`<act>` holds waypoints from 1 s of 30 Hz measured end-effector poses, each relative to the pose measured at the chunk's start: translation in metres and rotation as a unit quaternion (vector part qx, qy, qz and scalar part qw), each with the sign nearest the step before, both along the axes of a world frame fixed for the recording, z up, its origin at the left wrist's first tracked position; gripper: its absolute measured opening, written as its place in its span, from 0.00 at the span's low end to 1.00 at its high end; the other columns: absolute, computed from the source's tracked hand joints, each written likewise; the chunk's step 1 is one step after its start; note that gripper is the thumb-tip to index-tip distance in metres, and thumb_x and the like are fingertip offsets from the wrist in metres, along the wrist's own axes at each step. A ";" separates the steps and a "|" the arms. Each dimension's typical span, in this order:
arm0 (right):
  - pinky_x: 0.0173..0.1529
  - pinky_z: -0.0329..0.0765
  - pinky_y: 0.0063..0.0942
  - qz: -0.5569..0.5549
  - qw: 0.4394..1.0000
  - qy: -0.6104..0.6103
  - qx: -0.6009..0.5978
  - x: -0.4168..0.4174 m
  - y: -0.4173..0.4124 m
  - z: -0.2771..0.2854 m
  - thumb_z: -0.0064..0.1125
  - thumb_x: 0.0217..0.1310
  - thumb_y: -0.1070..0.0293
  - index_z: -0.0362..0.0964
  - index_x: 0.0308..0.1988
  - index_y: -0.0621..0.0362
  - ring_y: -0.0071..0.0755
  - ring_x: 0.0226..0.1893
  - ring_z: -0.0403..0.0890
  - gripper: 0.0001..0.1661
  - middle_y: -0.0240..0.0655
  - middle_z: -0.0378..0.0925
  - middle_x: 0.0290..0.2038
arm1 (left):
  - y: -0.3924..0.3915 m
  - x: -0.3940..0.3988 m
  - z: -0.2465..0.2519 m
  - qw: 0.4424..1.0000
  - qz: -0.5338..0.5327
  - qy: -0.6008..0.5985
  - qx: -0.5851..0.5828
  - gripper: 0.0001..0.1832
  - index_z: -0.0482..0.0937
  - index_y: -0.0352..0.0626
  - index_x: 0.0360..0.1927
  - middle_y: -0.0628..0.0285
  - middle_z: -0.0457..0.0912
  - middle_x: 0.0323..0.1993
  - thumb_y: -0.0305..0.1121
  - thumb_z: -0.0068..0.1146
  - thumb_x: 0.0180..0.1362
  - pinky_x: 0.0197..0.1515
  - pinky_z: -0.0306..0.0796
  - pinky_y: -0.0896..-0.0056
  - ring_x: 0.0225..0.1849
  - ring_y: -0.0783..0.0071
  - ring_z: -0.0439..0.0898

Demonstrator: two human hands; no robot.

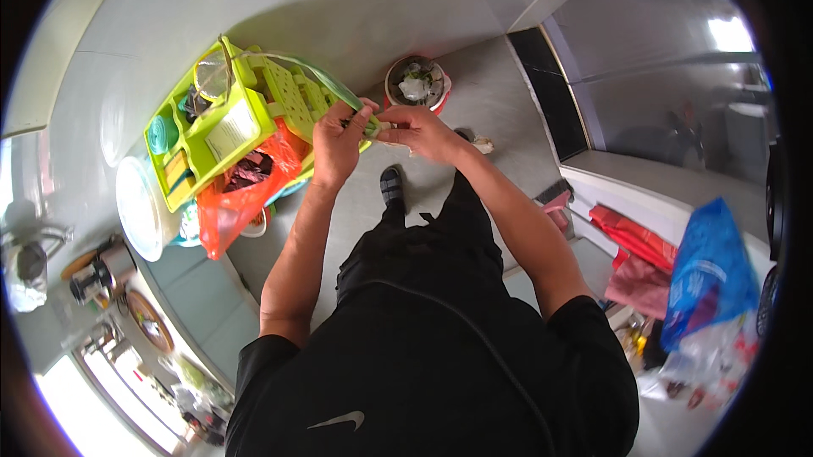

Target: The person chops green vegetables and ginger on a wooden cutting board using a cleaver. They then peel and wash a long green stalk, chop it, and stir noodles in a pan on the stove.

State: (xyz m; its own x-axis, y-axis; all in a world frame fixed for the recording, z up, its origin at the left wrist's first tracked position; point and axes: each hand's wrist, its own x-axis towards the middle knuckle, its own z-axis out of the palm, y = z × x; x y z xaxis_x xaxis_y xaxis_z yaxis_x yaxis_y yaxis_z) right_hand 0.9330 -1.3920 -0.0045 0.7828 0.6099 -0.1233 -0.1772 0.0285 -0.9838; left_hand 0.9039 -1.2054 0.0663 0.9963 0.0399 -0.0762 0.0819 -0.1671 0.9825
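My left hand [338, 144] is closed around a stalk of green onion [336, 87], whose long leaves arch up and to the left over a lime-green plastic rack. My right hand [424, 130] meets it at the pale lower part, fingers and thumb pinched there. Thin, dry, whitish skin hangs beneath the right fingers. A pale end [484, 145] shows past my right wrist; whether it belongs to the same stalk, I cannot tell. Beyond both hands, a round waste bin [389, 90] with a liner stands on the floor, holding a crumpled clear bag and green scraps.
Left of my hands, the lime-green rack [209, 133] carries sponges [180, 177], a teal roll [162, 135] and a hanging orange plastic bag [238, 209]. A broom head [554, 193] lies to the right. Red cloth [635, 238] and a blue bag [711, 273] crowd the right side.
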 end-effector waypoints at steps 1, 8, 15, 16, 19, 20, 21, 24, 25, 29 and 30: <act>0.37 0.72 0.26 0.037 0.999 0.037 -0.014 0.012 -0.008 0.000 0.69 0.66 0.63 0.79 0.51 0.66 0.20 0.34 0.74 0.21 0.31 0.77 0.37 | -0.008 0.002 -0.005 0.999 0.029 0.021 0.011 0.08 0.85 0.36 0.42 0.66 0.84 0.32 0.30 0.58 0.70 0.40 0.73 0.75 0.35 0.83 0.77; 0.38 0.75 0.36 0.201 0.975 0.002 -0.094 0.071 -0.044 -0.003 0.56 0.72 0.57 0.78 0.45 0.64 0.34 0.33 0.80 0.19 0.36 0.77 0.37 | -0.070 0.017 -0.010 0.972 0.163 0.095 0.137 0.09 0.85 0.36 0.42 0.60 0.85 0.31 0.32 0.59 0.68 0.40 0.73 0.71 0.34 0.75 0.80; 0.48 0.78 0.47 0.160 0.940 -0.260 -0.154 0.072 -0.053 -0.043 0.54 0.65 0.72 0.77 0.49 0.60 0.56 0.45 0.82 0.13 0.44 0.79 0.43 | -0.102 0.013 -0.059 0.947 0.264 0.100 0.155 0.07 0.85 0.35 0.43 0.61 0.85 0.34 0.29 0.61 0.66 0.42 0.74 0.72 0.35 0.75 0.81; 0.47 0.79 0.47 0.167 0.932 -0.278 -0.162 0.073 -0.053 -0.048 0.55 0.60 0.75 0.77 0.47 0.60 0.55 0.44 0.82 0.15 0.44 0.79 0.43 | -0.106 0.012 -0.059 0.944 0.282 0.121 0.123 0.06 0.85 0.35 0.42 0.63 0.85 0.31 0.28 0.62 0.66 0.39 0.75 0.73 0.33 0.78 0.80; 0.44 0.80 0.45 0.171 0.923 -0.289 -0.187 0.075 -0.052 -0.068 0.56 0.55 0.77 0.77 0.46 0.60 0.54 0.43 0.83 0.16 0.42 0.79 0.42 | -0.107 0.008 -0.084 0.943 0.303 0.110 0.079 0.05 0.84 0.35 0.42 0.64 0.83 0.31 0.24 0.60 0.67 0.38 0.76 0.73 0.31 0.78 0.79; 0.42 0.80 0.45 0.154 0.927 -0.289 -0.182 0.074 -0.052 -0.076 0.57 0.52 0.79 0.77 0.43 0.59 0.53 0.41 0.83 0.15 0.41 0.79 0.42 | -0.108 0.008 -0.091 0.945 0.301 0.098 0.076 0.05 0.85 0.35 0.42 0.63 0.83 0.32 0.24 0.60 0.66 0.38 0.76 0.73 0.31 0.77 0.79; 0.42 0.80 0.46 0.159 0.928 -0.284 -0.183 0.075 -0.051 -0.083 0.57 0.52 0.78 0.76 0.43 0.59 0.53 0.41 0.83 0.14 0.41 0.79 0.41 | -0.109 0.007 -0.097 0.947 0.301 0.087 0.074 0.05 0.85 0.35 0.42 0.62 0.82 0.33 0.23 0.60 0.66 0.38 0.76 0.73 0.32 0.77 0.79; 0.41 0.80 0.46 0.178 0.927 -0.273 -0.185 0.078 -0.043 -0.104 0.58 0.53 0.78 0.75 0.42 0.59 0.52 0.40 0.83 0.12 0.40 0.78 0.40 | -0.113 0.004 -0.111 0.945 0.290 0.066 0.137 0.05 0.85 0.36 0.42 0.60 0.81 0.36 0.22 0.62 0.65 0.39 0.76 0.73 0.35 0.74 0.80; 0.41 0.80 0.46 0.184 0.927 -0.271 -0.184 0.079 -0.039 -0.112 0.58 0.54 0.77 0.74 0.41 0.59 0.52 0.39 0.83 0.12 0.40 0.78 0.40 | -0.114 0.002 -0.117 0.942 0.282 0.061 0.169 0.05 0.85 0.36 0.42 0.60 0.80 0.37 0.22 0.62 0.64 0.39 0.76 0.73 0.37 0.73 0.80; 0.42 0.81 0.45 0.239 0.904 -0.275 -0.222 0.084 -0.026 -0.143 0.58 0.56 0.75 0.72 0.42 0.60 0.52 0.40 0.83 0.11 0.41 0.77 0.42 | -0.117 -0.004 -0.155 0.937 0.320 0.046 0.135 0.06 0.85 0.37 0.42 0.60 0.80 0.37 0.21 0.66 0.61 0.41 0.75 0.72 0.37 0.71 0.80; 0.42 0.82 0.45 0.252 0.896 -0.277 -0.240 0.087 -0.024 -0.150 0.57 0.57 0.74 0.72 0.43 0.62 0.52 0.40 0.84 0.11 0.44 0.77 0.43 | -0.115 -0.003 -0.166 0.936 0.326 0.051 0.121 0.06 0.85 0.38 0.42 0.60 0.79 0.36 0.22 0.67 0.61 0.40 0.75 0.71 0.36 0.72 0.79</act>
State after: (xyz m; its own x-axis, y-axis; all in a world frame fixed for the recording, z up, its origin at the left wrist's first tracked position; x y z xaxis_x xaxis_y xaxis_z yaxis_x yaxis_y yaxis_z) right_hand 1.0201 -1.4158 -0.1545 0.4449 0.8839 -0.1438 0.4703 -0.3673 -0.8025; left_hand 0.9013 -1.3200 -0.0994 0.7424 0.6652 -0.0796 0.3351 -0.2659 0.9039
